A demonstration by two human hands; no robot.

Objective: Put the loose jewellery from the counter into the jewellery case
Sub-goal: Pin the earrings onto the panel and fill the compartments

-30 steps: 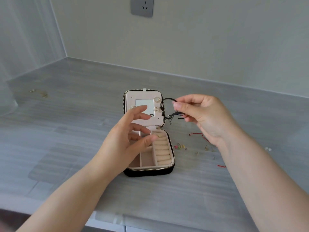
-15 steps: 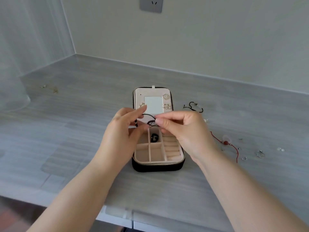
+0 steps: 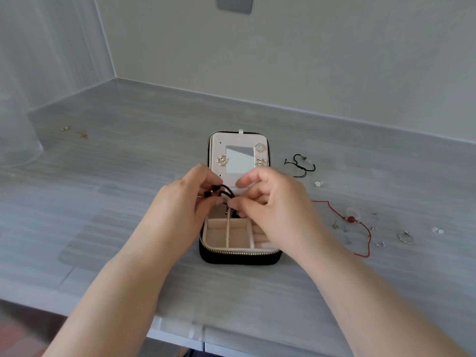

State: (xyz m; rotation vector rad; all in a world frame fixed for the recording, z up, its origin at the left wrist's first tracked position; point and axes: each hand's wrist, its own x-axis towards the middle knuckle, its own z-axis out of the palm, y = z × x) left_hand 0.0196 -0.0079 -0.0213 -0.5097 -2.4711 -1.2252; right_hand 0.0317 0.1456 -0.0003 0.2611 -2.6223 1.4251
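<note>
A small black jewellery case [image 3: 239, 256] lies open on the grey counter, its cream lid with a mirror [image 3: 239, 159] lying back. Over the case's far compartments my left hand [image 3: 185, 202] and my right hand [image 3: 270, 204] both pinch a black cord bracelet [image 3: 226, 191]. The cord's lower end hangs into a compartment, partly hidden by my fingers. Right of the case lie another black cord bracelet [image 3: 301, 164], a red string bracelet with a red bead [image 3: 350, 219], a silver ring [image 3: 405, 237] and several small earrings.
A small square stud [image 3: 318, 184] lies right of the lid. Tiny gold pieces [image 3: 83, 135] sit far left near a sheer curtain [image 3: 15, 140]. A wall socket [image 3: 234, 4] is above. The counter's front edge [image 3: 180, 338] runs below my forearms.
My right hand carried the black cord bracelet from right of the lid to above the case. My left hand then took hold of it too, and both now pinch it lower over the compartments.
</note>
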